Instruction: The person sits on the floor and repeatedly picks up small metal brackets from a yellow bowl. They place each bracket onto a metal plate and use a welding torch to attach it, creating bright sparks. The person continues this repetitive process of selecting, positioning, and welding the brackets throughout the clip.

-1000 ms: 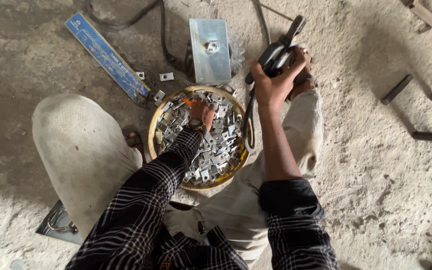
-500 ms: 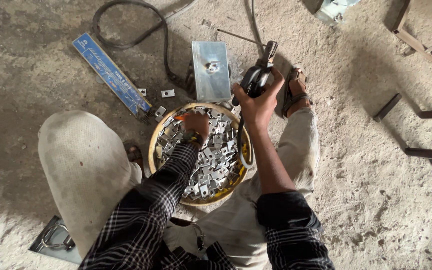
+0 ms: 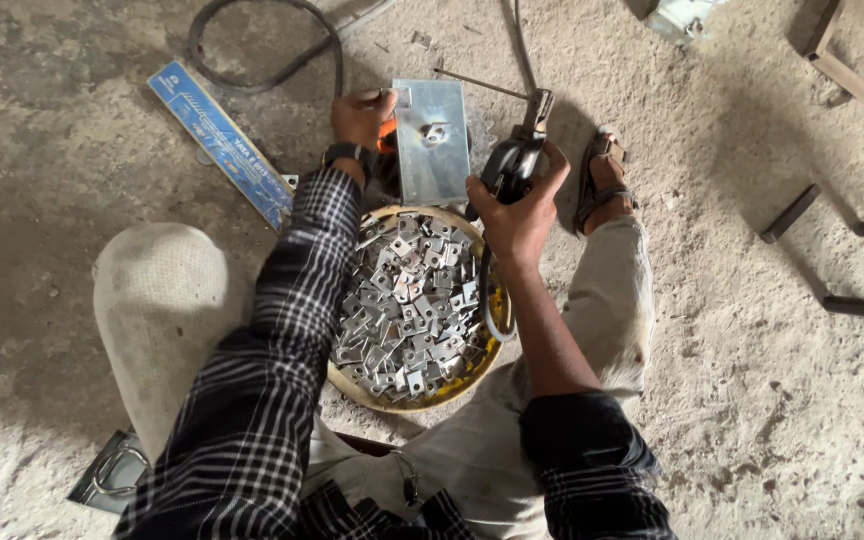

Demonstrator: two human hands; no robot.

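left hand point(image 3: 360, 115) on flat steel plate point(image 3: 433, 152) | right hand point(image 3: 520, 205) grips black tool point(image 3: 512, 160)

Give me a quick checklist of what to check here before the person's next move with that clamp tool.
1. Right hand grips the black electrode holder: ok.
2. Rod in the holder: a thin rod lies near its tip, but whether it is clamped, cannot tell.
3. Left hand steadies the grey metal plate at its left edge: ok.
4. Small piece sits on the plate's middle: ok.
5. Bowl of metal brackets sits close, between the knees: ok.
6. Sandalled foot lies close to the holder: not ok.
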